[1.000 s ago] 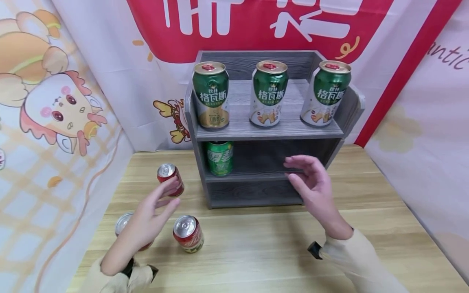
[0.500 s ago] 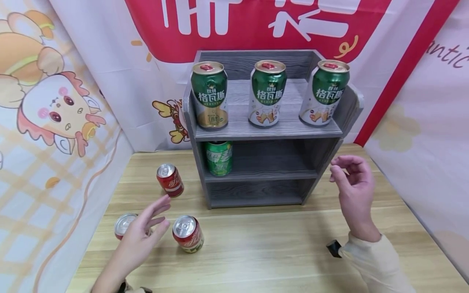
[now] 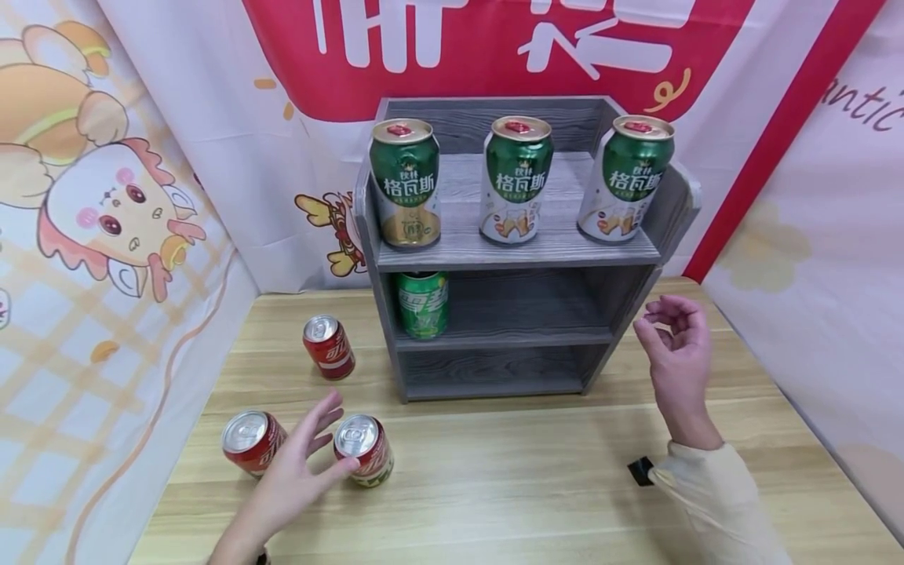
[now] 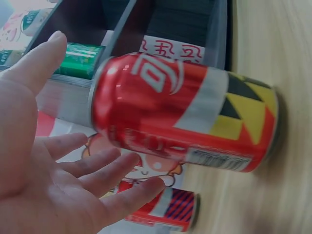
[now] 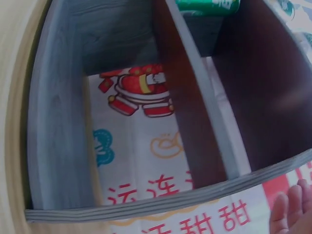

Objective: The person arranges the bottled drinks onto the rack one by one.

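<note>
1. Red can, the leftmost, stands upright on the desk, just left of the left hand. Its smooth metal side will probably feel slick; a full wrap around the middle should suit it.

2. The left hand is open, fingers spread and thumb apart, gripping nothing. Its palm faces the patterned red can; whether the thumb touches that can is hard to tell.

3. The rear red can stands upright farther back on the desk, near the shelf's left side, with its middle free to grasp.

4. The patterned red can, yellow and black near its base, stands upright just right of the left hand. It looks sealed, so it is likely full: fairly heavy, stiff, hard to crush. The best hold is mid-body, thumb opposite fingers, below the tapered shoulder and clear of the tab.

5. The gray shelf stands on the desk, right of the red cans.

6. The right hand is loosely bent and holds nothing, just right of the shelf.
</note>
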Demonstrator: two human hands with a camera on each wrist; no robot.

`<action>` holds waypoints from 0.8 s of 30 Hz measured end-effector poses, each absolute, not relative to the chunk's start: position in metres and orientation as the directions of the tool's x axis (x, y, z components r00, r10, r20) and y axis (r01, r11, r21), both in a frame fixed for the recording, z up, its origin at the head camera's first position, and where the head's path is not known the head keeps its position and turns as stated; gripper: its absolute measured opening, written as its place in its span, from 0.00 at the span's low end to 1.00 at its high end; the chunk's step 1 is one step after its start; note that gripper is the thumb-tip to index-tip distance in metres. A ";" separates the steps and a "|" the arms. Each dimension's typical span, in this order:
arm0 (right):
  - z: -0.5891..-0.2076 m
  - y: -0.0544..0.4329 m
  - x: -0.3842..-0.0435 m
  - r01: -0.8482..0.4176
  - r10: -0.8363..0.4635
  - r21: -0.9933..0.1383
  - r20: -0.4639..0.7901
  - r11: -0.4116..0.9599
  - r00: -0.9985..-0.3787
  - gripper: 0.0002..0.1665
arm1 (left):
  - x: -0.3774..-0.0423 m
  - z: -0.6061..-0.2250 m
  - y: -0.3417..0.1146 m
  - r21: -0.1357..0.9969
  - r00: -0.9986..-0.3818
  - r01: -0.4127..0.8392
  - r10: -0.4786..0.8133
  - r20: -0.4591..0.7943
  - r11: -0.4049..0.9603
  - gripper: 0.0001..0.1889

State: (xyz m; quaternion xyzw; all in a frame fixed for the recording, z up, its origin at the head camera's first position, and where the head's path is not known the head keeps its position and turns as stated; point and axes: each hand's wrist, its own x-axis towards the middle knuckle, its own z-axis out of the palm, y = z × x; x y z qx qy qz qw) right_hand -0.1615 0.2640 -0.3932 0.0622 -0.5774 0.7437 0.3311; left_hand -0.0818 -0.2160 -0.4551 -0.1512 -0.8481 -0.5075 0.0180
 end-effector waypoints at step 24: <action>-0.432 0.253 -0.191 -0.338 0.241 -0.941 0.332 0.020 -0.912 0.32 | -0.085 -0.470 -0.203 0.842 -0.970 0.219 0.204 0.132 0.494 0.39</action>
